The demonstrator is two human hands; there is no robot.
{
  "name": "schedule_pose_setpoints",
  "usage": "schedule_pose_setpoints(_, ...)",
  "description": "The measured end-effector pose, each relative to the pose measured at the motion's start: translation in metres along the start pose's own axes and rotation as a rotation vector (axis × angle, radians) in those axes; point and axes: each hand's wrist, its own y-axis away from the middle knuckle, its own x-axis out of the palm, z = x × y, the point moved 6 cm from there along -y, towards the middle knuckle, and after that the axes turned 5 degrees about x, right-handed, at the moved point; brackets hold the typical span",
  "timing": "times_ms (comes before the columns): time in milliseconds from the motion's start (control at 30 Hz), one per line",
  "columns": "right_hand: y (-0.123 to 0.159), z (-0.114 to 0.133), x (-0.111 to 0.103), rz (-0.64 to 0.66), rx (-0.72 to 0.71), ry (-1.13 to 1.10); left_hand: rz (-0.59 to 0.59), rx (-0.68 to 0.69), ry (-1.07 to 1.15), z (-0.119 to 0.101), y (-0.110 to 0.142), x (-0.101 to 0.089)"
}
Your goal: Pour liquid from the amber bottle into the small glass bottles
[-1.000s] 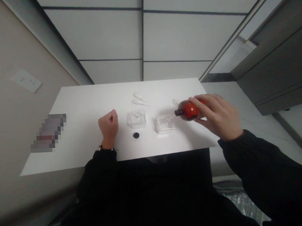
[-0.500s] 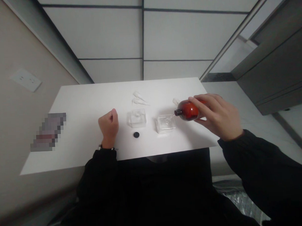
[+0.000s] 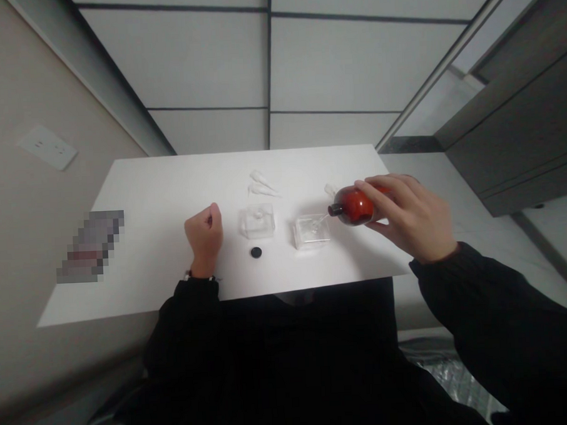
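My right hand (image 3: 408, 216) is wrapped round a reddish-brown bottle (image 3: 357, 207) and holds it tipped over, its dark neck pointing left. From the neck a thin clear stream runs down into a clear open box (image 3: 311, 231) on the white table. My left hand (image 3: 204, 235) is closed in a fist at the table, with nothing showing in it. To the right of this fist stands a second clear box (image 3: 259, 221). A round black cap (image 3: 256, 252) lies in front of that box.
Two whitish, tapered pieces (image 3: 262, 183) lie behind the boxes, and another pale piece (image 3: 330, 190) is partly behind the bottle. A pixelated flat item (image 3: 91, 246) lies at the white table's (image 3: 155, 193) left side. A wall socket (image 3: 48, 146) is at the left.
Almost nothing differs. My right hand still holds the bottle tilted, with the stream running into the box, and my left fist keeps its place. The view has shifted very slightly.
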Motion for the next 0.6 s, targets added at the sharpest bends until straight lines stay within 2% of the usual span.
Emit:
schedule_pose_setpoints(200, -0.0027, 0.0039, -0.0034, -0.035, -0.051, 0.058, 0.003, -0.002, -0.012, -0.0008, 0.0000, -0.0002)
schedule_pose_setpoints(600, -0.0019, 0.0071, 0.0005, -0.039, -0.066, 0.051, 0.011, -0.013, -0.013, -0.0015, 0.0007, 0.0002)
